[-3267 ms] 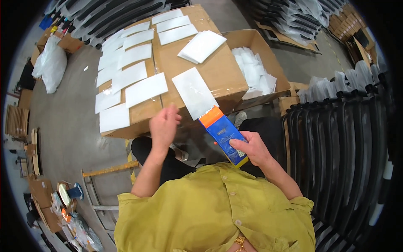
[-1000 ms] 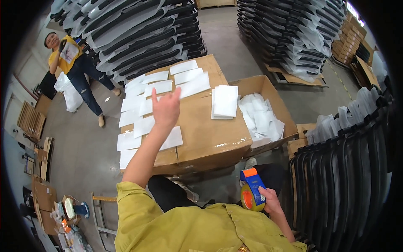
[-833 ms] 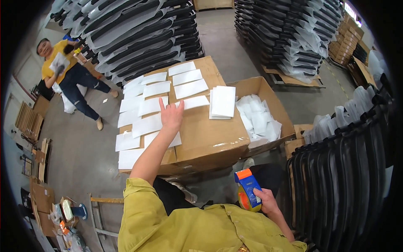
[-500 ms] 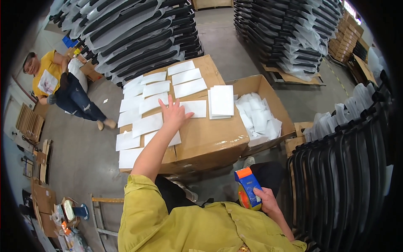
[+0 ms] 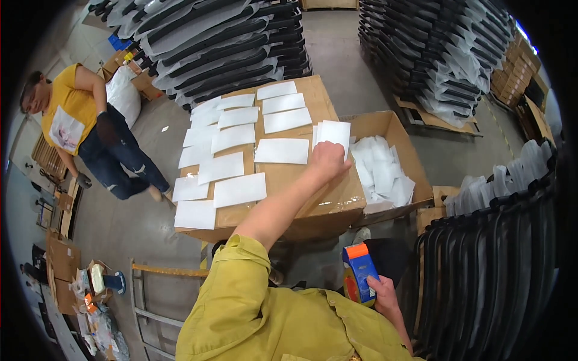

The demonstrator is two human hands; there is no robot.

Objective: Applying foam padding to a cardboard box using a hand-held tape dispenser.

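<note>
My left hand (image 5: 329, 161) reaches across a large cardboard box (image 5: 283, 201). Its fingers are curled over the lower part of a small stack of white sheets (image 5: 334, 131), and the fingertips are hidden, so what they grip cannot be made out. Left of the stack, a single white sheet (image 5: 282, 151) lies flat. Several more white sheets (image 5: 233, 138) are spread in rough rows over the box top, some overlapping. Close to my body, my right hand (image 5: 384, 293) is closed around a blue and orange tape dispenser (image 5: 359, 271).
An open carton (image 5: 424, 180) filled with loose white sheets stands right of the box. Stacked black frames with translucent wrapping (image 5: 211, 54) rise behind; more black frames (image 5: 487, 265) stand at right. A person in yellow (image 5: 90, 114) stands at left, near a metal trestle (image 5: 162, 271).
My left hand has moved right from the spread sheets to the stack, its fingers going from spread to curled. The person at left appears closer. My right hand still holds the tape dispenser.
</note>
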